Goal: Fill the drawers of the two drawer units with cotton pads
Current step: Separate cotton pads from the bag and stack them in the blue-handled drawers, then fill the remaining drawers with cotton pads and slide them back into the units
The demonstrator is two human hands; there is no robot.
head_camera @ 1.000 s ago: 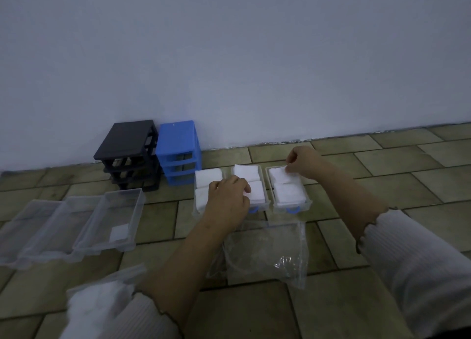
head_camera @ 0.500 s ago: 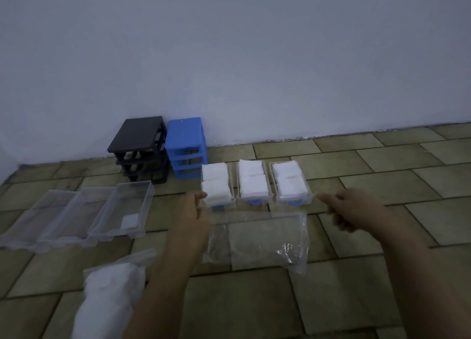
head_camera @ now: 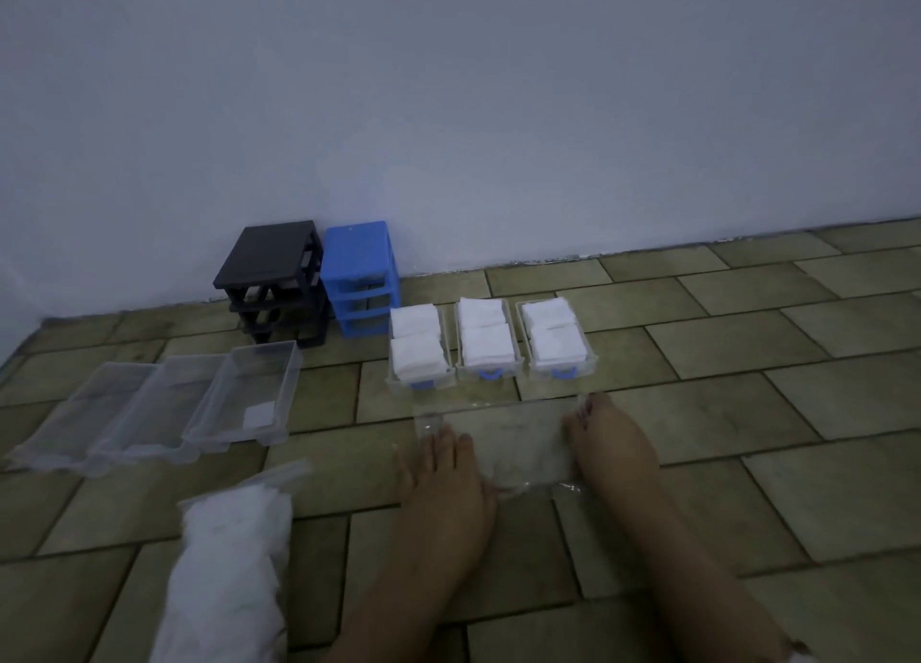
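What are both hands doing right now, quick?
Left hand: open, fingers flat on the empty clear bag.
Right hand: on the bag's right edge; grip cannot be told.

no legible text, labels or numbers

A tiled floor (head_camera: 747,413) is seen. Against the far wall stand a black drawer unit (head_camera: 271,283) and a blue drawer unit (head_camera: 360,278). Three empty clear drawers (head_camera: 149,413) are laid left, three pad-filled drawers (head_camera: 488,346) centrally, an empty clear bag (head_camera: 508,443) nearer, and a full pad bag (head_camera: 229,563) near left.
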